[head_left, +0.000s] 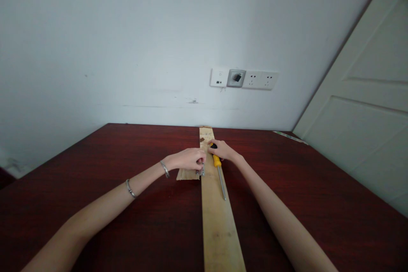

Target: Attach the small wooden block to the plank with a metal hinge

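Observation:
A long pale wooden plank (219, 225) lies lengthwise on the dark red table (95, 187), running from near me to the wall. My right hand (223, 150) is closed around the black and yellow handle of a screwdriver (219, 170), whose metal shaft lies on the plank pointing toward me. My left hand (188, 158) is curled over a small wooden block (187, 174) at the plank's left edge, its fingers pinched on small metal pieces (202, 172) that I cannot make out clearly. Two bracelets sit on my left forearm.
A white wall stands right behind the table with a row of sockets and a switch (244, 78). A white door (366, 123) is on the right. A thin green-edged strip (290, 136) lies at the table's far right corner.

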Demonstrator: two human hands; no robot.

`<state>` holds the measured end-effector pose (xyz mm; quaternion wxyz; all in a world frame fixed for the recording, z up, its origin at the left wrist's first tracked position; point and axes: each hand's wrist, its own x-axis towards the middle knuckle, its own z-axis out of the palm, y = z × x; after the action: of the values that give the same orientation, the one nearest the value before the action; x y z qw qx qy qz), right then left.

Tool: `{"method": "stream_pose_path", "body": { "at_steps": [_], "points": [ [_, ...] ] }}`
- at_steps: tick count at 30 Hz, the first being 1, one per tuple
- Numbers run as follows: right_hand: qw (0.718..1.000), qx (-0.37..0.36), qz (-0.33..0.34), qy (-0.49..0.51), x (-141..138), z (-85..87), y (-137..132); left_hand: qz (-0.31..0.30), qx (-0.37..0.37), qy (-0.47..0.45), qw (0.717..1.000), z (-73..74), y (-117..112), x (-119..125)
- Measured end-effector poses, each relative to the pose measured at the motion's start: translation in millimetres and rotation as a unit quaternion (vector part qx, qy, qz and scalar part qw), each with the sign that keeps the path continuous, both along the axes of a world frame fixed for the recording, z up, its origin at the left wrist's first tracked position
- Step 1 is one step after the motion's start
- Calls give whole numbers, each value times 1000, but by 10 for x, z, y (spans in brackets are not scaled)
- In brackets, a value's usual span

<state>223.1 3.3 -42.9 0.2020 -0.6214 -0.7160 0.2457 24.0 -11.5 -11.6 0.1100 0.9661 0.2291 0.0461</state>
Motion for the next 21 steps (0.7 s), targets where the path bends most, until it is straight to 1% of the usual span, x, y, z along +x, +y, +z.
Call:
{"method": "stream_pose_path", "body": {
  "at_steps": [7,12,16,19,21],
  "points": [
    [1000,-3,1,2,-14,27,-31,-12,-23,-32,999,-65,60,-22],
    [1000,-5,-5,5,-21,38,-42,0,-56,-69,996,-58,96,-31],
    [1000,-5,-8,7,-20,25,-35,-1,-96,-105,990,-61,102,-27],
    [1000,-4,-7,7,-20,12,-27,-5,-130,-137,982,-100,101,-13],
    [1000,-4,-5,7,-20,8,-24,4,-150,-156,976,-126,100,-1]
  ]
}}
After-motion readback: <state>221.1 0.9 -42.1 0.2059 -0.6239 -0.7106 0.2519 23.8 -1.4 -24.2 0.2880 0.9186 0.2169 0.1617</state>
